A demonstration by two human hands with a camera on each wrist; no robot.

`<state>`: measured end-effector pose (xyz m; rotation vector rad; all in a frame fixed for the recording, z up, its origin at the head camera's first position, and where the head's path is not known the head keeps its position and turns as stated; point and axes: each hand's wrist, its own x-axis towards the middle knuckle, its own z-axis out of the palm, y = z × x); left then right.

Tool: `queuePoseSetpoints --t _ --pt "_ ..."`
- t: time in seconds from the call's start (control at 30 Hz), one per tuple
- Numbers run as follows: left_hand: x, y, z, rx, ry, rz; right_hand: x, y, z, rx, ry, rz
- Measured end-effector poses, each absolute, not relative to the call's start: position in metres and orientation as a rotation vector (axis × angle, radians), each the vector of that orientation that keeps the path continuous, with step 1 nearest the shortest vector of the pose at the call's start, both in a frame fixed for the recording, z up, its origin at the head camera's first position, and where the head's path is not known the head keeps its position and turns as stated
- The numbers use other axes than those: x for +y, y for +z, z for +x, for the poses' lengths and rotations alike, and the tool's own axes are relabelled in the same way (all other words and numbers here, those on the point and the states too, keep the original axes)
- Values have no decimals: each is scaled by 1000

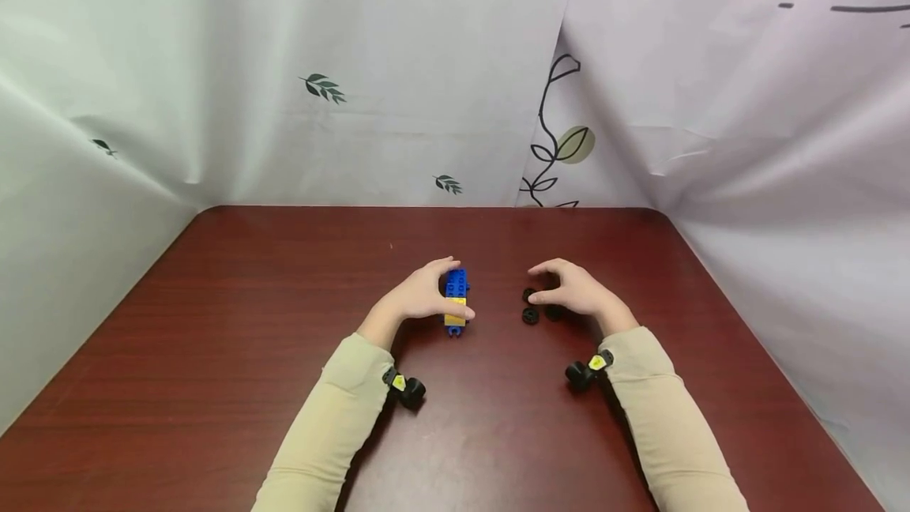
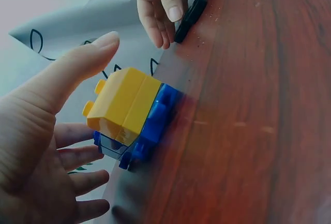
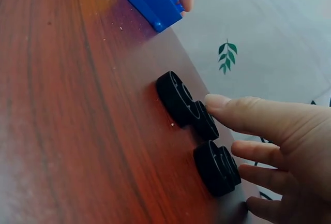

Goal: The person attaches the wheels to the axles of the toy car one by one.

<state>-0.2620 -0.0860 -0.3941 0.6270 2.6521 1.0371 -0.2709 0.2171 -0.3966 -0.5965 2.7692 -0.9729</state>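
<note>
A toy vehicle body of blue and yellow building bricks [image 1: 456, 280] stands on the table at the middle. My left hand [image 1: 421, 293] is beside it, thumb and fingers spread around it. The left wrist view shows a gap between the thumb and the yellow bricks [image 2: 124, 105]; whether the fingertips touch the far side cannot be told. To the right lie several black toy wheels [image 1: 530, 315], partly hidden by my right hand [image 1: 579, 291]. Its fingers are loosely extended. In the right wrist view its thumb tip is close to one wheel [image 3: 177, 98], and its fingers are near another wheel [image 3: 214, 169].
The dark red wooden table [image 1: 249, 354] extends around both hands. A pale curtain with leaf prints [image 1: 398, 62] hangs behind its far edge and along both sides. Each wrist wears a small black camera, the left camera [image 1: 411, 393] and the right camera [image 1: 579, 374].
</note>
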Motion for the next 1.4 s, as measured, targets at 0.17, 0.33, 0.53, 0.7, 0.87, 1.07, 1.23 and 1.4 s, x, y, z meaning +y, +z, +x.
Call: queuePoseSetpoints --t 0.17,0.33,0.53,0.7,0.87,1.07,1.23,1.4 --pt "-86 -394 -262 2636 1029 654 216 -395 -271 2766 -971 -627" --pt "-84 -394 -262 2617 1026 669 215 -396 -271 2763 -973 -649" --pt "-84 -394 -262 2608 1001 688 214 -396 -271 2757 -971 -682" --pt "-84 -396 -263 2634 1007 690 214 -395 -271 2751 -993 -700" --pt "-83 -399 -264 2660 1003 659 214 -397 -271 2759 -982 -702" --pt "-85 -393 -270 2701 1039 632 211 -391 -275 2771 -962 -718" --pt "-87 -396 -267 2678 1154 582 210 -394 -271 2763 -949 -697" --pt "-87 -400 -259 2657 1239 542 210 -402 -263 2767 -929 -706"
